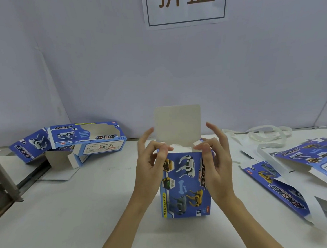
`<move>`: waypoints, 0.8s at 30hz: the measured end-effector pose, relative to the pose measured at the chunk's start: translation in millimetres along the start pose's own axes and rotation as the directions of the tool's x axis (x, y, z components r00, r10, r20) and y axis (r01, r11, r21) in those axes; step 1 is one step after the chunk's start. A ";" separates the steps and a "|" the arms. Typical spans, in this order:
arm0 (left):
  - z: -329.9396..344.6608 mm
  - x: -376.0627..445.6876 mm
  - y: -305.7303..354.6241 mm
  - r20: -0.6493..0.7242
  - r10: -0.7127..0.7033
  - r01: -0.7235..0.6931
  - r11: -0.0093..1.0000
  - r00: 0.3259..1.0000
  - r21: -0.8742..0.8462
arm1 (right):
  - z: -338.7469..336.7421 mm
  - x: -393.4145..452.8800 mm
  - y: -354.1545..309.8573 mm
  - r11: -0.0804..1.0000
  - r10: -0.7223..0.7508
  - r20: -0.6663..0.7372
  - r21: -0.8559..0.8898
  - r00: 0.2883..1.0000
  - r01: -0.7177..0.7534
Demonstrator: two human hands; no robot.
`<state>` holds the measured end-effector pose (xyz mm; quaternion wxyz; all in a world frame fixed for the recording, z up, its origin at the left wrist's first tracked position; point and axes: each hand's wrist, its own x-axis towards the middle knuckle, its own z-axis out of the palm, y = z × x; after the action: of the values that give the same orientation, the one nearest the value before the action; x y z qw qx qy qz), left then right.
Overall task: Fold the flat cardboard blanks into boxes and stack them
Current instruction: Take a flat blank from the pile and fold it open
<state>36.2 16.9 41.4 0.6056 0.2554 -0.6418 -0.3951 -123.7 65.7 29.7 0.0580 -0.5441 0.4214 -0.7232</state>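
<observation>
I hold the box [185, 184] upright in front of me over the table [78, 202], its long axis vertical and its open end up. My left hand [151, 165] is on its left top corner and my right hand [216, 164] on its right top corner, level with each other and equally near. Each thumb and forefinger pinches a small side flap at the mouth and bends it inward; my other fingers are spread loose and lifted off the card. The lid [177, 125] stands straight up from the far edge, just behind and above my fingertips, so I judge it comes down toward me over the two tucked flaps. My wrists rise from below, palms facing each other across the box. A folded box [88, 136] lies on its side at the far left. Flat blanks [285, 180] lie piled to my right, nearer my right hand.
</observation>
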 end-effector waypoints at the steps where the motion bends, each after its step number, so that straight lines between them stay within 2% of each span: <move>1: -1.5 0.4 0.8 0.013 -0.032 0.032 0.999 0.999 -0.015 | 0.7 -0.4 0.1 0.999 0.032 0.001 0.031 0.999 -0.032; 4: -5.3 3.3 3.5 0.020 -0.054 0.057 0.985 0.998 -0.165 | 5.4 -1.1 -3.9 0.986 0.070 -0.016 0.152 0.997 -0.067; 7: -8.3 6.4 0.1 0.095 -0.073 0.096 0.958 0.993 -0.269 | 5.7 -1.5 -5.7 0.990 0.067 0.002 0.125 0.998 -0.067; 10: -9.8 4.6 -3.0 0.146 -0.114 0.145 0.966 0.983 -0.215 | 5.0 -4.7 -4.1 0.997 0.054 0.031 0.046 0.998 -0.056; 12: -8.9 1.8 -2.9 0.149 -0.114 0.141 0.974 0.982 -0.180 | 6.2 -5.5 -5.0 0.997 0.041 0.026 0.068 0.999 -0.043; 16: -6.1 -5.9 0.5 0.104 0.066 -0.055 0.992 0.992 -0.111 | 4.3 -7.4 -1.6 0.996 0.034 -0.001 0.081 0.999 -0.034; 18: -5.4 -8.6 1.5 0.096 0.107 -0.097 0.990 0.990 -0.102 | 1.5 -9.3 -1.4 0.990 0.043 0.000 0.132 0.999 -0.042; 24: -3.7 -12.2 2.6 0.083 0.054 -0.045 0.994 0.995 -0.102 | 0.5 -10.3 -0.7 0.978 0.031 0.025 0.204 0.999 -0.035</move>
<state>41.9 27.5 36.4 0.5993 0.1918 -0.6526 -0.4221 -118.9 71.4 22.6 0.1303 -0.5361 0.3530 -0.7556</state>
